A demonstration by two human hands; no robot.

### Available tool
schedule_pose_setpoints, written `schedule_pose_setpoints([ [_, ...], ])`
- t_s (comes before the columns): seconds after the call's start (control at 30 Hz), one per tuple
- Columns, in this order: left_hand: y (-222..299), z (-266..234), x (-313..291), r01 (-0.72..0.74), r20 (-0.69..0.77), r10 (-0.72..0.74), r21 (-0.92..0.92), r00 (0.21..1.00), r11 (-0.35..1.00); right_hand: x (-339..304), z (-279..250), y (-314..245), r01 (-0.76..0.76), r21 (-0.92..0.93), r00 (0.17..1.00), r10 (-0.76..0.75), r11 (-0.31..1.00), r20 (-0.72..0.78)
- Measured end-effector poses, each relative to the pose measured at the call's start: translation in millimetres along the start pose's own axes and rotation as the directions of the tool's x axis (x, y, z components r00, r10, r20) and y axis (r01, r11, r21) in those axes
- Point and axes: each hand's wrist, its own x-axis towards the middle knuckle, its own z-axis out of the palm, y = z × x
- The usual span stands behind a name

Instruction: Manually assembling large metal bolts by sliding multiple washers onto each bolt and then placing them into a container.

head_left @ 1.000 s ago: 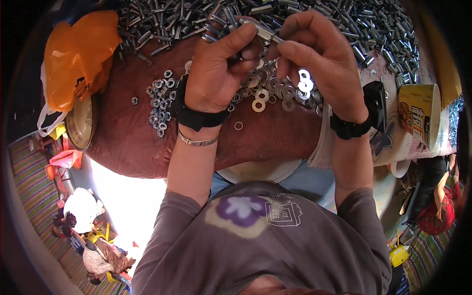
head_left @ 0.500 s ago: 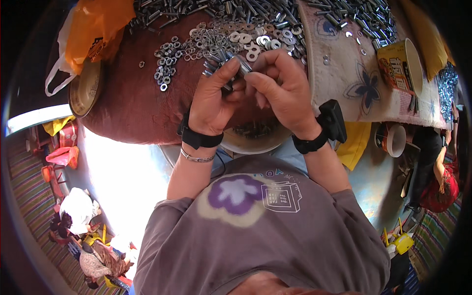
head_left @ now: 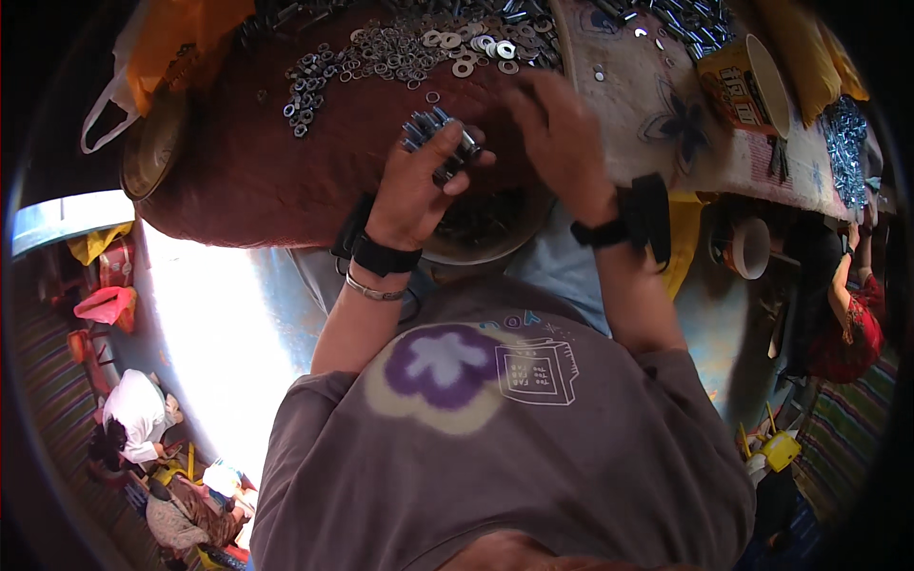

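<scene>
My left hand [head_left: 417, 186] is closed around a bundle of metal bolts [head_left: 433, 128], with their ends sticking out past the thumb and fingers. To its right, my right hand [head_left: 566, 143] is apart from the bundle, over the edge between the dark red cover and the pale mat. Motion smears its fingers, so whether they hold anything cannot be made out. Beyond the hands lie loose flat washers [head_left: 463, 68], thin rings [head_left: 381, 59] and hex nuts [head_left: 303, 107]. One single ring [head_left: 433, 97] rests just beyond the bundle.
A bowl [head_left: 476, 259] with dark pieces inside sits below my hands. On the pale mat [head_left: 619, 114] stands a yellow paper tub [head_left: 743, 90]. An orange bag [head_left: 176, 43] and a metal tin [head_left: 143, 162] are at left. Other people [head_left: 143, 414] sit at lower left and at right.
My right hand has drawn away from the bolts and moved right. My left hand still grips the bundle. A single ring now lies apart from the pile. The whole view has shifted slightly.
</scene>
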Motion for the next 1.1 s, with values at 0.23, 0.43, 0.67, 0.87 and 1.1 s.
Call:
schedule_pose_setpoints([
  [0.23, -3, -13, -2, -0.083, -0.066, 0.085, 0.037, 0.994, 0.996, 9, 28, 19, 0.149, -0.354, 0.983, -0.098, 0.923, 0.158],
  [0.43, 2, -19, -10, -0.085, -0.089, 0.102, 0.175, 0.991, 0.981, 6, 37, 12, 0.277, -0.024, 0.959, -0.274, 0.961, 0.076],
  [0.67, 0, -25, -11, -0.092, -0.120, 0.115, 0.184, 0.986, 0.979, 9, 18, 20, -0.080, -0.117, 0.992, 0.090, 0.990, 0.087],
  [0.87, -1, -31, -14, -0.070, -0.151, 0.107, 0.233, 0.983, 0.970, 15, 27, 20, 0.074, -0.230, 0.992, -0.048, 0.970, 0.117],
  [1.1, -1, -30, -18, -0.088, -0.110, 0.109, 0.183, 0.988, 0.979, 20, 29, 25, 0.107, -0.261, 0.982, -0.060, 0.960, 0.181],
])
